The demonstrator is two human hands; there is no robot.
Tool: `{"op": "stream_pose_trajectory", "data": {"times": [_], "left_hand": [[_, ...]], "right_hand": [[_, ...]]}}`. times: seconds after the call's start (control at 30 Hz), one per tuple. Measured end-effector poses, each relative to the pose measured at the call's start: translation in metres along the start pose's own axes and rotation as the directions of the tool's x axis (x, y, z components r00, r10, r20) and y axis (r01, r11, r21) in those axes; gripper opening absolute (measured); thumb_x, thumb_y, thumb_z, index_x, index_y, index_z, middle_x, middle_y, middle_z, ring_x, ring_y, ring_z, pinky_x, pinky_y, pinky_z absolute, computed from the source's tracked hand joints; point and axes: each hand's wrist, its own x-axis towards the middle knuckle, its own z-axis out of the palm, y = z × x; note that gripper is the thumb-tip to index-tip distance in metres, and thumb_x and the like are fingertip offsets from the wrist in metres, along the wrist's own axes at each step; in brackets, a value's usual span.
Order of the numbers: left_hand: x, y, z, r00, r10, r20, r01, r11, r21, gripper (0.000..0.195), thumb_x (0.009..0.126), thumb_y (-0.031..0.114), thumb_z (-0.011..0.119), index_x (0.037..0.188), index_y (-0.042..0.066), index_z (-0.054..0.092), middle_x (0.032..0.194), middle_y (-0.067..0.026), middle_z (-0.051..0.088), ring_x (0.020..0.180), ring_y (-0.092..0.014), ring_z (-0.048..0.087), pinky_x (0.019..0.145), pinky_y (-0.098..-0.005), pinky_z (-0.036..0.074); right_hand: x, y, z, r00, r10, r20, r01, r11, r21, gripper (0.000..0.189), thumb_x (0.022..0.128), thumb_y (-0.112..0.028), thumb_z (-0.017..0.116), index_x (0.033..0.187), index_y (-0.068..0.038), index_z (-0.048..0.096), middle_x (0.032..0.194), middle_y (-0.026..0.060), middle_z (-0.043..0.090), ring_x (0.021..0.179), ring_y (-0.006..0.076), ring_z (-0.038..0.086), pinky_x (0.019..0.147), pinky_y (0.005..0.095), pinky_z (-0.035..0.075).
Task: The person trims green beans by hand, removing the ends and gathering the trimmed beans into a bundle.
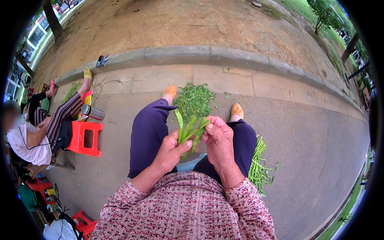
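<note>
Several flat green stalks (188,131) stand up from my left hand (169,152), gripped between thumb and fingers. My right hand (220,141) pinches the upper end of one stalk between thumb and forefinger. Both hands are close together above my lap. Beyond them, a heap of loose green leaves (194,100) lies on the pavement between my feet. Beside my right leg is a pile of long thin green stems (258,165), partly hidden by that leg. Part of a light blue surface (189,166) shows between my thighs.
A concrete kerb (180,56) crosses ahead, with bare soil (180,27) beyond. On the left, a seated person (33,141) is near a red plastic stool (86,138) and a steel flask (93,112). A dark phone-like object (100,61) rests on the kerb.
</note>
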Motion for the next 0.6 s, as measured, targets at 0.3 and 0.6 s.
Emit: {"op": "stream_pose_trajectory", "data": {"times": [0.3, 0.6], "left_hand": [[-0.004, -0.001, 0.0, 0.997, -0.06, 0.042, 0.056, 0.994, 0.089, 0.036, 0.088, 0.008, 0.054, 0.123, 0.001, 0.044, 0.103, -0.0062, 0.057, 0.088, -0.016, 0.06, 0.071, -0.0275, 0.05], [-0.005, 0.002, -0.003, 0.969, -0.175, 0.171, 0.156, 0.981, 0.119, 0.04, 0.09, 0.013, 0.053, 0.126, 0.001, 0.04, 0.1, -0.0078, 0.057, 0.089, -0.016, 0.059, 0.072, -0.0284, 0.053]], "right_hand": [[0.001, 0.001, -0.005, 0.994, -0.073, 0.081, 0.095, 0.944, -0.315, 0.007, 0.087, -0.005, 0.055, 0.091, 0.0, 0.057, 0.076, 0.0007, 0.058, 0.063, 0.0053, 0.051, 0.051, 0.0212, 0.043], [0.003, 0.002, -0.017, 0.994, 0.02, 0.112, 0.02, 0.939, -0.343, 0.009, 0.087, -0.003, 0.055, 0.095, 0.002, 0.056, 0.078, 0.0006, 0.06, 0.067, 0.0051, 0.053, 0.06, 0.0211, 0.045]]}}
